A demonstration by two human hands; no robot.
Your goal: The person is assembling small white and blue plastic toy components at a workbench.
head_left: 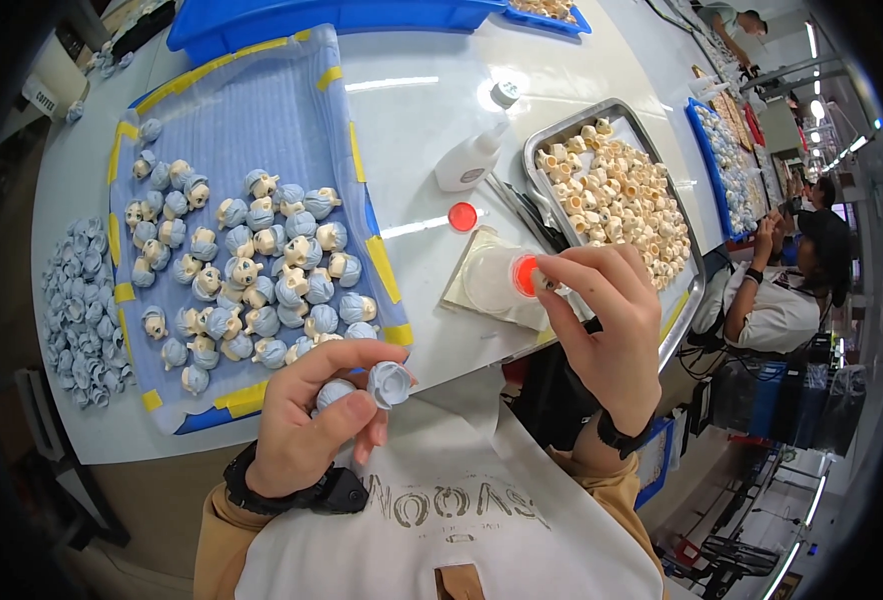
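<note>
My left hand [324,415] is closed around light blue doll hair pieces: a hollow one [390,385] shows its open side at the fingertips, and a rounded one [334,394] sits deeper in the fingers. My right hand [602,325] is pinched beside a cloudy white jar [492,278] with a red-orange mouth [525,276]. Something small and dark shows at its fingertips, too little to name. The jar stands on a pale square pad [459,291]. Left of my hands, a blue tray lined with translucent sheeting [252,95] holds many small blue-haired doll heads [262,270].
Loose blue hair pieces [84,315] are heaped at the table's left. A metal tray [532,150] holds beige doll head parts [622,200]. Between the trays are a white bottle [467,163], a red cap [463,216] and dark-handled tools [537,215]. Another person [777,315] works at the right.
</note>
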